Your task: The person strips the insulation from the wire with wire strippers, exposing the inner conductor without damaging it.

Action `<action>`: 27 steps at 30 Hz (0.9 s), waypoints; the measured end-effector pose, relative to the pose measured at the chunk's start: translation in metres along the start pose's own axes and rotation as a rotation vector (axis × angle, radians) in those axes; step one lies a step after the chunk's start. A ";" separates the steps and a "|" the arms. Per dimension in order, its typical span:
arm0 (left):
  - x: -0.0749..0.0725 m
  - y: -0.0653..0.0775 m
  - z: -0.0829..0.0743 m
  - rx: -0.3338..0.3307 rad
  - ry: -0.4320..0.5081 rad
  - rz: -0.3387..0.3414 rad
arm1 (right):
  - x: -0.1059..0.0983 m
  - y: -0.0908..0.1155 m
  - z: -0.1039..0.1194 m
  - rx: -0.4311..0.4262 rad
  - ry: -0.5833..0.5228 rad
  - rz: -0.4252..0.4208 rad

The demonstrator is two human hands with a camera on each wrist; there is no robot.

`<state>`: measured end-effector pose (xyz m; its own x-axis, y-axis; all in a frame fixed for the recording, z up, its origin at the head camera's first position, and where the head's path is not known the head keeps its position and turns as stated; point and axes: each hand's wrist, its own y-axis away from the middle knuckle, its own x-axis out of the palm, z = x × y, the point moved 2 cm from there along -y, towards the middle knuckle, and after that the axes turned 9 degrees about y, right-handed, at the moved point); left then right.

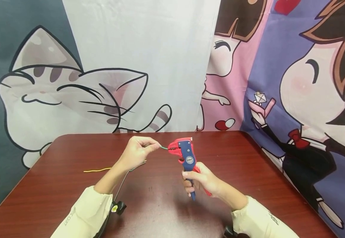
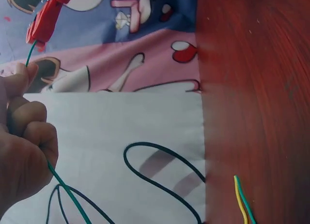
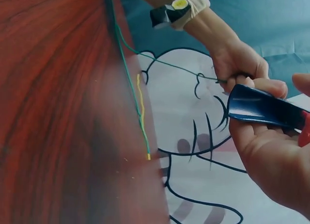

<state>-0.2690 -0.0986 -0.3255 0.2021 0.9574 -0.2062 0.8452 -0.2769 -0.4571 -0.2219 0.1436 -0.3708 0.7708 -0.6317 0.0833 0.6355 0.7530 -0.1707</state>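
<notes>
Left hand: pinches green wire
Right hand: curls round wire stripper
Yellow wire: toward worktop's far left corner

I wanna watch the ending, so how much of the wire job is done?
Done: the green wire reaches the red-and-blue tool. In hand: the left hand pinches that wire and the right hand grips the tool. Remaining: probably the squeezing, though the wire's tip is hidden, so I can't be sure. The yellow wire lies on the table, maybe waiting its turn.
</notes>
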 end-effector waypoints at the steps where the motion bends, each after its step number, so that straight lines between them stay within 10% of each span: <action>1: 0.000 0.000 0.001 -0.012 0.007 0.003 | 0.001 0.000 0.000 0.003 0.006 -0.008; 12: 0.012 0.013 -0.005 0.097 -0.005 -0.120 | 0.001 0.005 0.001 -0.041 -0.006 -0.061; 27: 0.008 0.008 -0.006 0.020 0.096 -0.149 | 0.008 0.007 0.005 -0.045 -0.038 -0.060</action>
<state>-0.2576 -0.0924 -0.3252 0.1228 0.9911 -0.0521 0.8596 -0.1325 -0.4935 -0.2112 0.1454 -0.3661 0.7331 -0.6672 0.1316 0.6785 0.7044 -0.2085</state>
